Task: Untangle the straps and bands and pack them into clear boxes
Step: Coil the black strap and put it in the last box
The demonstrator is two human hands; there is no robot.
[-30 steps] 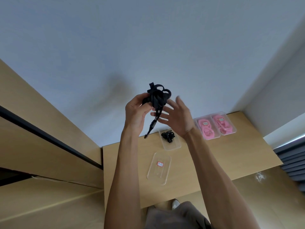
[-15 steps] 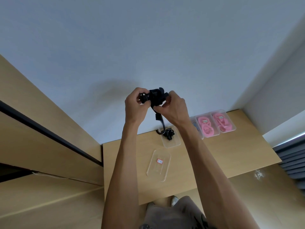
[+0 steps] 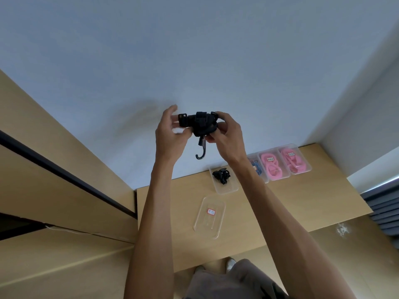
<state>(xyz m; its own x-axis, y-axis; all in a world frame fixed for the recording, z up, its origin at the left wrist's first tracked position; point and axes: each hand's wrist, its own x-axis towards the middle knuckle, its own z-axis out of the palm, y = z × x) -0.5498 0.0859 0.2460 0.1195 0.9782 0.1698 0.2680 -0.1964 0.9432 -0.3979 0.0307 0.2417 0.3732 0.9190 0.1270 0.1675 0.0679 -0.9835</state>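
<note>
I hold a bunched black strap up in front of the wall, above the table. My right hand grips the bundle from the right. My left hand is at its left end, blurred, with its fingers spread around the protruding buckle. A short tail with a hooked end hangs below the bundle. On the table, a clear box holds another black strap. A flat clear box part with a red label lies nearer to me.
Along the wall on the wooden table stand two clear boxes of pink bands and a box with something blue, partly behind my right wrist. Wooden cabinets close the left side.
The loose strap was gathered into a tight bundle. My right hand closed on it from the right. My left hand's fingers have now loosened and spread at the buckle end.
</note>
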